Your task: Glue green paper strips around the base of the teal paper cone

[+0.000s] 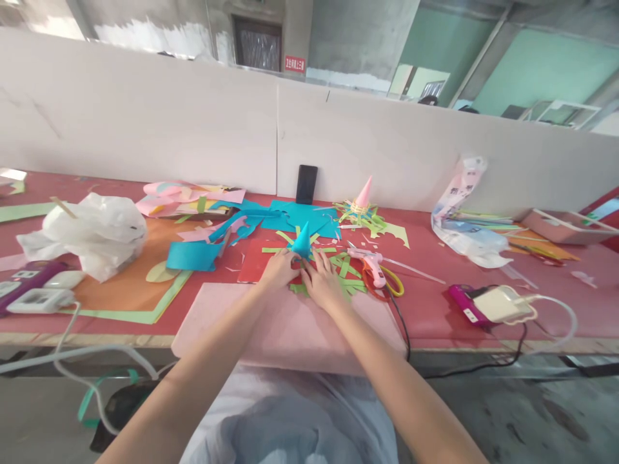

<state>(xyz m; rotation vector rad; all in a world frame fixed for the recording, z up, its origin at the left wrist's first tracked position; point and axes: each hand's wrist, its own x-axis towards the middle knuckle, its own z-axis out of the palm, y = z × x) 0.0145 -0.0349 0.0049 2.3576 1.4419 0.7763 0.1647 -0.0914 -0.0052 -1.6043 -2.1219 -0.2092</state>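
A blue paper cone (302, 242) stands point up in front of me, with green paper strips sticking out around its base. My left hand (280, 269) is closed on the cone's lower left side, thumb and fingertips at the base. From the right, my right hand (323, 280) grips the base, its fingers bent against the cone's lower edge. Fingertips partly hide where cone and strips meet. Beneath and beside my right hand lie cut green paper strips (355, 283). A pink glue gun (371, 263) rests just right of them, over scissors (397, 281) with orange and yellow handles.
A pink board (217, 322) lies at the table's front edge. Behind are blue paper sheets (309, 219), a finished-looking pink cone (363, 194) and a black phone (306, 184). A white plastic bag (97, 225) lies left; a power strip (467, 304) and pink tray (565, 225) are right.
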